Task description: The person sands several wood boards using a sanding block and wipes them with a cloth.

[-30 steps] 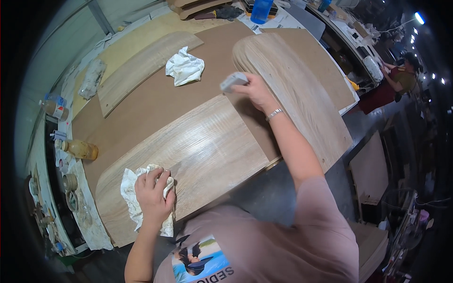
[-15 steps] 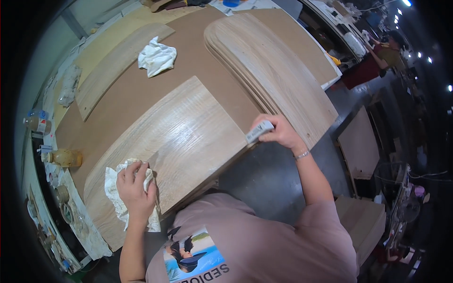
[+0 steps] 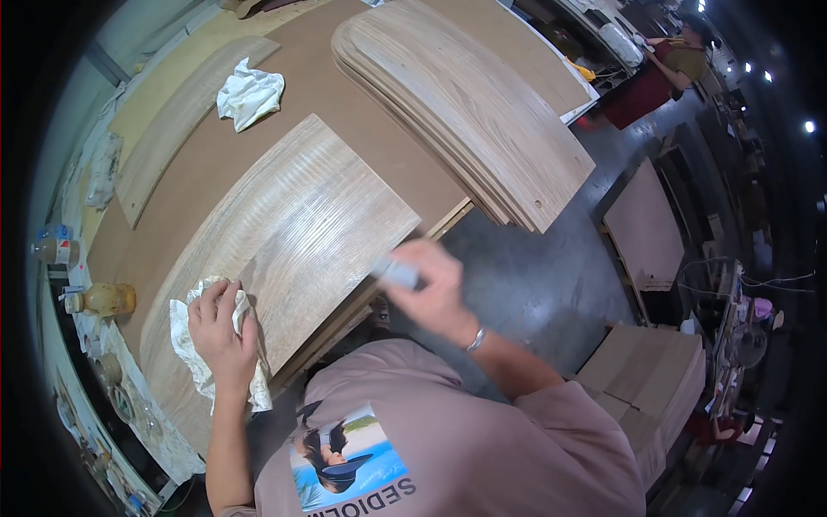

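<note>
A pale wood-grain panel (image 3: 297, 220) was laid along the near edge of the worktop (image 3: 314, 69), its curved long side turned toward the far edge and its straight short end toward the right. A small grey block (image 3: 398, 274) was clasped by the right hand (image 3: 432, 291), pinched between thumb and fingers, with its left end left projecting beyond them toward the panel. The block was held at the panel's near edge, toward the right-hand corner; hand and block were both blurred, and whether the edge was touched could not be told. The right palm was placed outside the worktop's near edge, above the floor.

A crumpled white cloth (image 3: 184, 332) was set on the panel's left part and covered by the left hand (image 3: 222, 332). The cloth was spread beneath palm and fingers, with folds exposed on both sides of them, and the fingertips were pointed toward the far edge. Whether the cloth was gripped or only pressed by the slightly bent fingers could not be told.

A stack of similar panels (image 3: 457, 103) was placed toward the worktop's right side, its lower end projected past the near edge. A narrower panel (image 3: 177, 125) was laid near the far left corner, and a second white cloth (image 3: 250, 95) was dropped just beside it. A jar of amber liquid (image 3: 114, 299) was kept at the left edge.
</note>
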A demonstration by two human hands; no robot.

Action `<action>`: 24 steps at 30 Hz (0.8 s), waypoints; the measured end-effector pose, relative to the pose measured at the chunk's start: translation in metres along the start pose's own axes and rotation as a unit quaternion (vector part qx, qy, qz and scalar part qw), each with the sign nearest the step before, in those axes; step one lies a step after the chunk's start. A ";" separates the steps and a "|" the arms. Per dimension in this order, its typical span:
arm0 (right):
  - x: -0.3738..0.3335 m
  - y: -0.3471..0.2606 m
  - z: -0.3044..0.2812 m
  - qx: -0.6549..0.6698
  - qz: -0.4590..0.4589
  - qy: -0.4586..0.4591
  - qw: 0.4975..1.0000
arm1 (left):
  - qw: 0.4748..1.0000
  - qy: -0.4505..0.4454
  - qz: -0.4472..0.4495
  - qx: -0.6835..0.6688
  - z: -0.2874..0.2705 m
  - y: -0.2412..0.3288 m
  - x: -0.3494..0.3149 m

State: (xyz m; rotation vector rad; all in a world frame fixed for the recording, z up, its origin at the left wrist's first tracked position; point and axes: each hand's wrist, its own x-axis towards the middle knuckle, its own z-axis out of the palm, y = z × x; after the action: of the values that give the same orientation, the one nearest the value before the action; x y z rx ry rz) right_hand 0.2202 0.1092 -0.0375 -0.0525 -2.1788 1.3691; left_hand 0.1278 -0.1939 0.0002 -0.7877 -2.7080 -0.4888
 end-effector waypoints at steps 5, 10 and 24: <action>-0.005 -0.022 0.011 0.010 0.011 0.029 0.999 | 1.000 -0.001 0.000 0.001 0.001 -0.003 -0.002; 0.012 0.003 0.005 -0.052 0.036 0.113 0.992 | 1.000 0.007 -0.002 0.002 -0.005 -0.003 -0.006; -0.110 -0.132 0.185 -0.042 -0.016 0.020 0.999 | 0.993 -0.106 0.033 -0.027 -0.096 -0.203 -0.079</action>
State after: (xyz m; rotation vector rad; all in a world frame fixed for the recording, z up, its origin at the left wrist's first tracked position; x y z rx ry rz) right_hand 0.2590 -0.1401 -0.0340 -0.0752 -2.1937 1.2492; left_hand 0.0956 -0.4294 0.0106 -0.9933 -2.8593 -0.4917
